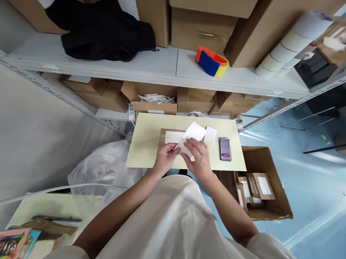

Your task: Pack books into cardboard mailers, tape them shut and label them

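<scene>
Shelving [167, 61] stacked with cartons [204, 27] rises beyond our pale yellow desk [145, 146], with blue floor [300, 166] to its right. Over the desk's middle, our left hand [166, 157] and right hand [199, 159] both pinch a white sheet [195, 131] between thumb and fingers.

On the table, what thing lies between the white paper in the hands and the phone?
In the head view, a smaller white slip lies there, with a strip of pale-yellow tabletop between it and the phone.
</scene>
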Available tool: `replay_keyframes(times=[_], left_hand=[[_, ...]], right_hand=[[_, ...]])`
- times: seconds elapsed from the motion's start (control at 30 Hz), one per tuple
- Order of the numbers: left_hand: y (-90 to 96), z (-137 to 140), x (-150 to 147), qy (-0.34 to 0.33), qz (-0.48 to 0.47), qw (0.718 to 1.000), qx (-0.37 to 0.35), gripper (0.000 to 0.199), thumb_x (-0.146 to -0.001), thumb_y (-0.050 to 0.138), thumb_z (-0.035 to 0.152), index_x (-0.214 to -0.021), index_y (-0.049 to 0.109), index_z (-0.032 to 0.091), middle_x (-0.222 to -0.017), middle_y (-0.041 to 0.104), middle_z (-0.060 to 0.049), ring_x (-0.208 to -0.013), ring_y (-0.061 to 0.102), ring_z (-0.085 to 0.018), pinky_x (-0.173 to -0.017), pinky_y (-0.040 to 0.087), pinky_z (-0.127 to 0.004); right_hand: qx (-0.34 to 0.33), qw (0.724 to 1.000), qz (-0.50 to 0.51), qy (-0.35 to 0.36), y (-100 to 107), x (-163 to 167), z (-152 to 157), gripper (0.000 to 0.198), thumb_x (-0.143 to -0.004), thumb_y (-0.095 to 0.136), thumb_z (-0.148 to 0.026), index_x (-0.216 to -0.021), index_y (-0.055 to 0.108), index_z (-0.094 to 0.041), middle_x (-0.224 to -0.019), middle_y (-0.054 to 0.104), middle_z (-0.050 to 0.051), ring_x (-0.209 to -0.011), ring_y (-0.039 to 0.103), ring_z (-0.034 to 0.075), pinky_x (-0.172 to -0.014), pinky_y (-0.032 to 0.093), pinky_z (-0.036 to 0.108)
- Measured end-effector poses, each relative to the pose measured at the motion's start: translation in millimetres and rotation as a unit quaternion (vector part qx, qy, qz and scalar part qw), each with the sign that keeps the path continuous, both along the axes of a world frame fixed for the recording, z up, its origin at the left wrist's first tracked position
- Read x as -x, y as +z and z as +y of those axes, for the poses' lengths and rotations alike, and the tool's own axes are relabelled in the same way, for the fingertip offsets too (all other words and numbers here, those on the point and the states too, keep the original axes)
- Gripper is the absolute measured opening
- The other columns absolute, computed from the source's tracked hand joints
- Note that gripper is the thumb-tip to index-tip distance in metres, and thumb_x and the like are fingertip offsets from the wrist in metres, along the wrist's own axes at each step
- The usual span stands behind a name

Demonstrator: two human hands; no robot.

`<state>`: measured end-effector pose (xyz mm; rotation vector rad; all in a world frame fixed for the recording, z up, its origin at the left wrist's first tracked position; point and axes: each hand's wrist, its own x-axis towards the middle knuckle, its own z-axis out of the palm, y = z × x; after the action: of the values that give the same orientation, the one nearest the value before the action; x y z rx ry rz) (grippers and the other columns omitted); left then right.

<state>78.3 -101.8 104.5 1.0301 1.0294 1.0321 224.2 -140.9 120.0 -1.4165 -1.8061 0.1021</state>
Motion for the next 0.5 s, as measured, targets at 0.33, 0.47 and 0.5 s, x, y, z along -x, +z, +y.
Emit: replay_keyframes(times=[0.33, 0.47, 0.5], left_hand=[[11.8, -31.8, 50.3, -0.086, -0.193, 0.975, 0.073, 0.037, -0.071, 0.078, 0.043, -0.095, 0.066, 0.017, -0.085, 0.071, -0.003, -0.079, 0.066, -0.014, -0.086, 0.052, -0.033], [12.4, -36.0, 56.4, -0.101, -0.199, 0.971, 0.089, 0.036, -0.068, 0.08, 0.043, -0.083, 0.063, 0.016, -0.078, 0.067, 0.0, -0.073, 0.064, -0.012, -0.086, 0.052, -0.033], [13.0, -36.4, 57.3, -0.104, -0.195, 0.971, 0.088, 0.036, -0.067, 0.08, 0.044, -0.081, 0.063, 0.016, -0.077, 0.066, 0.0, -0.073, 0.064, -0.011, -0.086, 0.052, -0.033]], right_hand=[[-0.006, 0.999, -0.022, -0.045, 8.8, 61.0, -35.0, 0.022, -0.092, 0.053, -0.02, -0.111, 0.064, -0.023, -0.115, 0.071, 0.007, -0.11, 0.065, 0.02, -0.1, 0.041, 0.042], [-0.006, 0.998, -0.029, -0.055, 12.1, 66.1, -44.4, 0.021, -0.092, 0.054, -0.022, -0.11, 0.064, -0.024, -0.114, 0.072, 0.007, -0.109, 0.066, 0.02, -0.101, 0.04, 0.041], [-0.006, 0.998, -0.03, -0.057, 12.4, 67.0, -46.2, 0.021, -0.092, 0.054, -0.022, -0.11, 0.064, -0.024, -0.114, 0.072, 0.007, -0.108, 0.066, 0.02, -0.101, 0.04, 0.041]])
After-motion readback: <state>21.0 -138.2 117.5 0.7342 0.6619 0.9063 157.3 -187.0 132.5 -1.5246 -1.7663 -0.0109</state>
